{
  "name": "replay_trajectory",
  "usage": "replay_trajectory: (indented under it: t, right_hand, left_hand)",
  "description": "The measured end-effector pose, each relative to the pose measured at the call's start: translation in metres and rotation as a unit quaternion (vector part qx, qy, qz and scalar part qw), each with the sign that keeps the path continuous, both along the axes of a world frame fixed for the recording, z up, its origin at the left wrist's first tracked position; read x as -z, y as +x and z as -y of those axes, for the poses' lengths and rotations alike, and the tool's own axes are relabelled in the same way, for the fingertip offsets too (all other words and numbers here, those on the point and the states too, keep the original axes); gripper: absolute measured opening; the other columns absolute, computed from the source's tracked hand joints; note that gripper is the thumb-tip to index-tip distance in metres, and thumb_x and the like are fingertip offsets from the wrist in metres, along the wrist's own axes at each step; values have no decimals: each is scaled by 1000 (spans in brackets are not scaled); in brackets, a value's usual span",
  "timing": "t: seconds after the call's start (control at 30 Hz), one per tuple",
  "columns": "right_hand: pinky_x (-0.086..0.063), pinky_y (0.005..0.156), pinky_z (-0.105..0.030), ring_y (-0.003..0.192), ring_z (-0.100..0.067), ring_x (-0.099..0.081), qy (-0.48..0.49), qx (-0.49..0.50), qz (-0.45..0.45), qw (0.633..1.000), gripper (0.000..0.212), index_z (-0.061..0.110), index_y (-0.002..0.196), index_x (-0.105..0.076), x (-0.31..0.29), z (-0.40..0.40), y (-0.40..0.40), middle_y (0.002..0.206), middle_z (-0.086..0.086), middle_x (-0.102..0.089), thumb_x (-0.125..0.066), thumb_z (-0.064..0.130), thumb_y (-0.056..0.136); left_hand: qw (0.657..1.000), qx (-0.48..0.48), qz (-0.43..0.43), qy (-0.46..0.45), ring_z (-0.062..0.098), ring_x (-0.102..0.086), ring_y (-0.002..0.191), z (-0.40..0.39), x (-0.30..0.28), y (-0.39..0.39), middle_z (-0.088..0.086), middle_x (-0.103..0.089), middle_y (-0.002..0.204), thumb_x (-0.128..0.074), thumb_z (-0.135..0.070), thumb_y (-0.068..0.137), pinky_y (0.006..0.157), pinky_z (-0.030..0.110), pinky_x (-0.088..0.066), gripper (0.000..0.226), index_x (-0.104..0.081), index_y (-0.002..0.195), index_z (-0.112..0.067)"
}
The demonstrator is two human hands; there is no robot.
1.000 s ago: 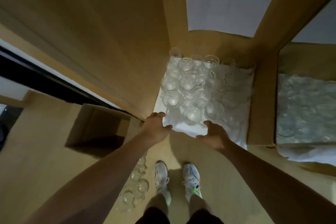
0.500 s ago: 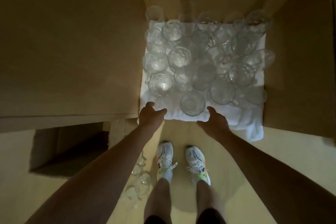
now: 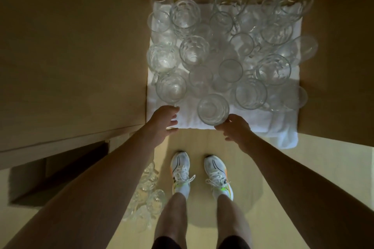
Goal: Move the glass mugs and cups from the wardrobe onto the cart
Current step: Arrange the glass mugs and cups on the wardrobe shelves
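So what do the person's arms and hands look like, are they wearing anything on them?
Both arms are bare all the way down: no sleeves show, and the left hand and right hand wear no gloves. No watch, ring or bracelet is visible in this dim light.

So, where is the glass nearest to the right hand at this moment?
In the head view, the glass stands at the front edge of the white cloth, just beyond the right hand, whose fingertips reach its rim.
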State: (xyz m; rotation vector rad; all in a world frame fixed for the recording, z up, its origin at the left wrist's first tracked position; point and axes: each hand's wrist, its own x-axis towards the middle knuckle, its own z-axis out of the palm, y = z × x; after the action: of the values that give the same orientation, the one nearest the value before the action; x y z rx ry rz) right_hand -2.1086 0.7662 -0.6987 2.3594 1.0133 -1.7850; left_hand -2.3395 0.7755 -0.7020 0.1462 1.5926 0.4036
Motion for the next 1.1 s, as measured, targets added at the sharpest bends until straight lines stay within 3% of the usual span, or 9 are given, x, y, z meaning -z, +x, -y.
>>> replay_trajectory:
  t: [0.13, 0.3, 0.57, 0.8, 0.93, 1.1]
  right_hand:
    - [-60, 88, -46, 84, -28, -69, -33, 54, -20, 998, 20, 7, 104, -68, 0, 6, -4, 89, -14, -69, -73, 16, 87]
    - [-61, 87, -46, 77, -28, -67, -55, 100, -29, 993, 8, 10, 91, -63, -10, 4, -7, 84, -13, -63, -71, 13, 90]
    - [-61, 86, -47, 75, -29, -66, -71, 109, -23, 991, 11, 11, 85, -59, -25, 14, -1, 78, -13, -62, -68, 8, 90]
    - [-61, 85, -47, 72, -29, -63, -66, 85, -19, 994, 9, 9, 86, -60, -62, 27, 10, 74, -13, -59, -67, 6, 90]
    - [-58, 65, -34, 61, -24, -57, -50, 98, -40, 993, 10, 7, 84, -60, -100, 27, 15, 66, -11, -55, -68, 4, 89]
    - [-62, 75, -41, 70, -26, -61, -10, 96, -65, 993, 8, 8, 94, -61, -164, 19, 18, 77, -14, -59, -68, 8, 89]
  left_hand:
    - [999, -38, -25, -7, 20, -60, 96, 4, -3, 0, 10, -57, 105, -66, -25, 98, 91, 35, -55, 21, -60, 111, -10]
    - [998, -54, -21, 2, 23, -61, 99, 5, -13, 3, 12, -56, 106, -60, -27, 102, 91, 39, -55, 24, -56, 114, -6]
    - [997, -52, -52, -3, 22, -61, 96, 21, -37, 6, 10, -56, 102, -61, -28, 102, 88, 38, -56, 29, -56, 119, -6]
    - [995, -61, -80, -16, 24, -58, 95, 35, -90, 13, 13, -55, 95, -60, -29, 102, 95, 41, -55, 41, -54, 131, -1]
    - [995, -62, -77, -8, 28, -57, 94, 41, -137, 17, 17, -56, 98, -61, -28, 102, 99, 45, -53, 44, -54, 134, 1]
    - [995, -49, -76, 33, 28, -54, 96, 38, -213, 22, 20, -52, 105, -59, -31, 103, 95, 40, -54, 41, -55, 131, -1]
